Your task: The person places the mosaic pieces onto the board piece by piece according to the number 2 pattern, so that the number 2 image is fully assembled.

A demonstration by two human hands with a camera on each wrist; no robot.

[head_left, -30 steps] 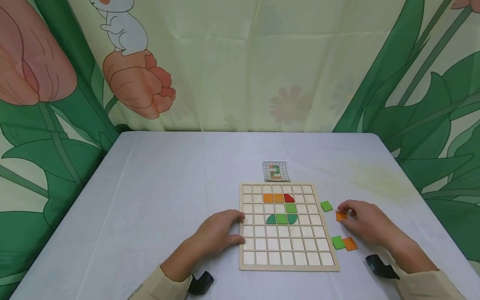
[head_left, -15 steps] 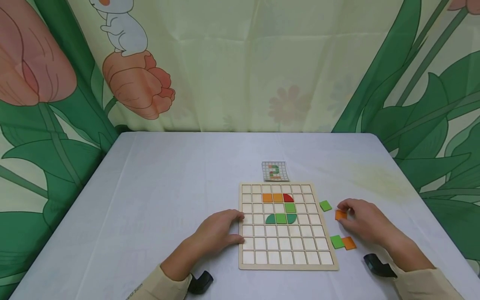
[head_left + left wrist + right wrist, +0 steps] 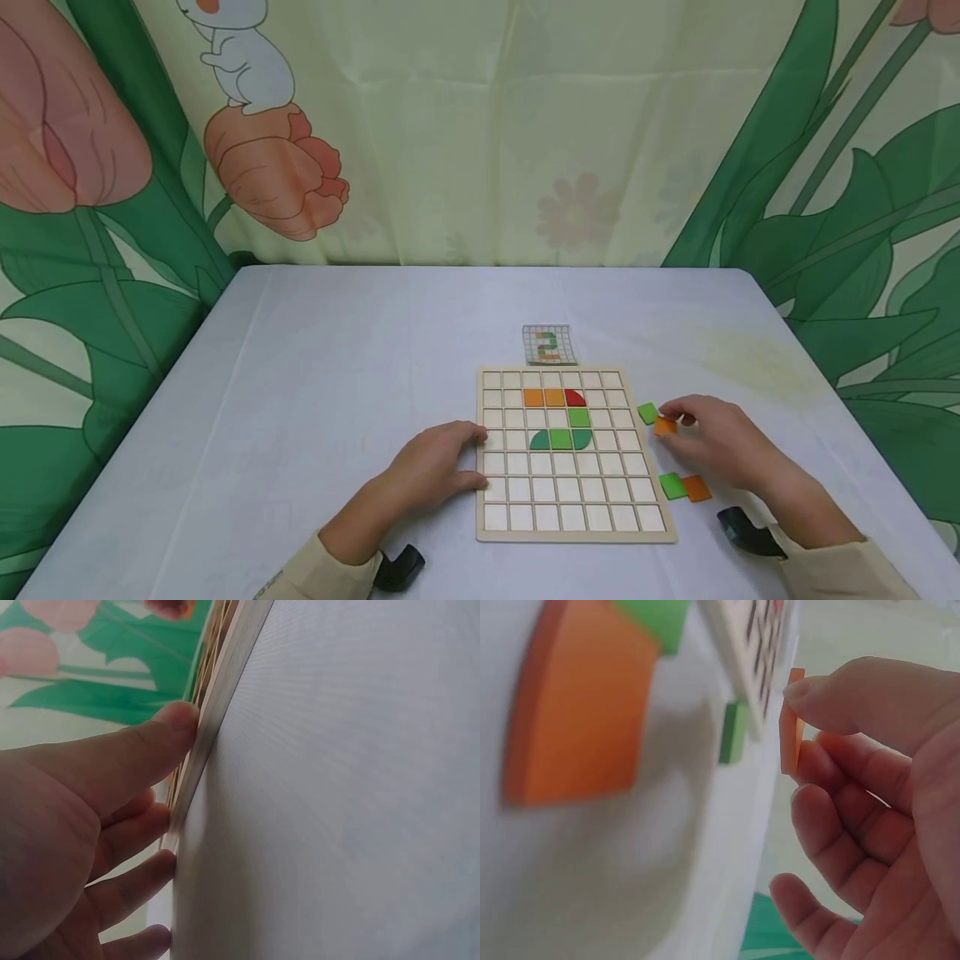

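Observation:
Between thumb and fingers, my right hand (image 3: 731, 442) pinches an orange square tile (image 3: 665, 426); the right wrist view shows this tile (image 3: 790, 724) raised off the white table. My left hand (image 3: 435, 467) touches the left edge of a wooden grid board (image 3: 577, 535) with spread thumb and fingertips, also seen at the board's side (image 3: 225, 682) in the left wrist view. Set in the board are two orange squares (image 3: 543, 397), a red quarter-round piece (image 3: 575, 397), two light green squares (image 3: 560, 438) and two dark green quarter-round pieces (image 3: 540, 440).
A green tile (image 3: 648, 413) lies by the board's right edge. Lower down, another green tile (image 3: 672, 486) meets an orange tile (image 3: 697, 488). Behind the board lies a small pattern card (image 3: 550, 344). A printed curtain (image 3: 465, 150) hangs behind the white-covered table (image 3: 337, 350).
My right hand has moved slightly left with the orange tile, which is now closer to the board's right edge and the upper green tile. The left hand stays at the board.

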